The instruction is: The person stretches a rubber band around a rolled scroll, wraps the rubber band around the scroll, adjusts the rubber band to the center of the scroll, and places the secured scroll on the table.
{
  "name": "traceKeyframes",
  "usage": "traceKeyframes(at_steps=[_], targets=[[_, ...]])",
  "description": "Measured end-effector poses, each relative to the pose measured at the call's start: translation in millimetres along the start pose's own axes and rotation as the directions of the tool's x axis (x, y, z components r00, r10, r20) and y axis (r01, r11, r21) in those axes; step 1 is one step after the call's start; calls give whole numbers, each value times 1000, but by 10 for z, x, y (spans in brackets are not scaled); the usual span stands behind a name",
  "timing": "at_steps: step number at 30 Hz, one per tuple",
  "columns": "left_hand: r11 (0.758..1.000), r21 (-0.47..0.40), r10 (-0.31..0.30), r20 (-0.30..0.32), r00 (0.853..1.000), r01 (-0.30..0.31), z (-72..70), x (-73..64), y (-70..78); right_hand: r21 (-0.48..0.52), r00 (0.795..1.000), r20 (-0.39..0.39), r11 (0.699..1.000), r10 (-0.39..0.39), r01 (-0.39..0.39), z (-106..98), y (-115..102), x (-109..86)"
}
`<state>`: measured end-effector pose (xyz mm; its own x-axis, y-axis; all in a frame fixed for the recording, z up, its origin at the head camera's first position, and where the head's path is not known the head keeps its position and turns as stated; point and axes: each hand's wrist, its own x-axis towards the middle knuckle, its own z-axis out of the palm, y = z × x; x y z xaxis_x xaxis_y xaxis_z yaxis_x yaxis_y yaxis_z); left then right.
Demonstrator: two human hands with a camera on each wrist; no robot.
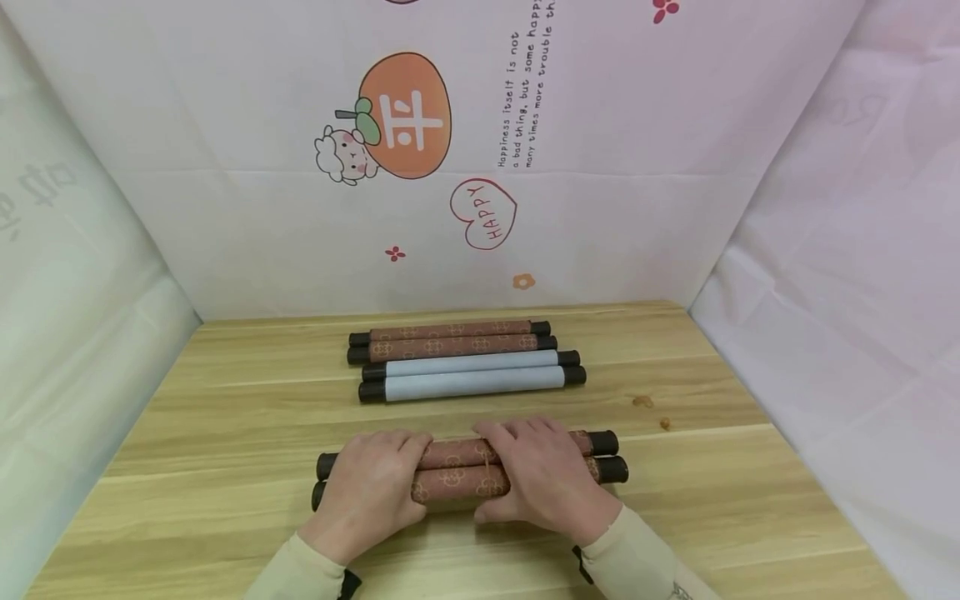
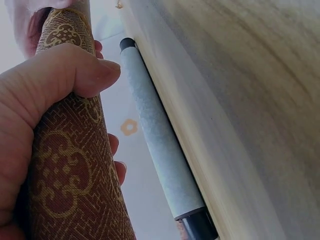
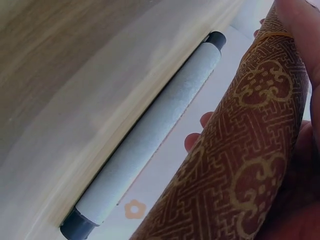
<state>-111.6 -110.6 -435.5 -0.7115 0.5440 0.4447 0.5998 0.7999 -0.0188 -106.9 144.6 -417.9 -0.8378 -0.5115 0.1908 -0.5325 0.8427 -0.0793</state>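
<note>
Two brown hanging scrolls (image 1: 453, 477) with gold patterns and black end knobs lie side by side near the front, crosswise to me. My left hand (image 1: 375, 482) grips the pair left of the middle, while my right hand (image 1: 546, 477) holds it on the right. The left wrist view shows the thumb over a rolled brown scroll (image 2: 65, 175), with fingertips (image 2: 120, 172) at its far side. A thin band (image 3: 267, 39) circles a scroll in the right wrist view. Both palms hide parts of the pair.
Beyond the hands, two pale blue scrolls (image 1: 472, 383) lie parallel on the wooden table (image 1: 225, 400). Two more brown scrolls (image 1: 457, 343) sit just behind them. White printed cloth (image 1: 600, 225) stands at the back, with white cloth on both sides. Small brown marks (image 1: 643, 402) show on the right.
</note>
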Motion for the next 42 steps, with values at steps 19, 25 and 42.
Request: traceKeyframes(at_steps=[19,25,42], targets=[[1000,-1,-3,3,1000,3,2,-16,-15,-10,999,-49,1000,7,-8,32,1,8],[1000,-1,4,-2,1000,-4,4,-16,-19,-13,999,-35,1000,4,-4,35,10,8],[1000,-15,-4,-1,1000,4,31,-40,-45,-10,999,-34,1000,-30,29,67,9,-2]])
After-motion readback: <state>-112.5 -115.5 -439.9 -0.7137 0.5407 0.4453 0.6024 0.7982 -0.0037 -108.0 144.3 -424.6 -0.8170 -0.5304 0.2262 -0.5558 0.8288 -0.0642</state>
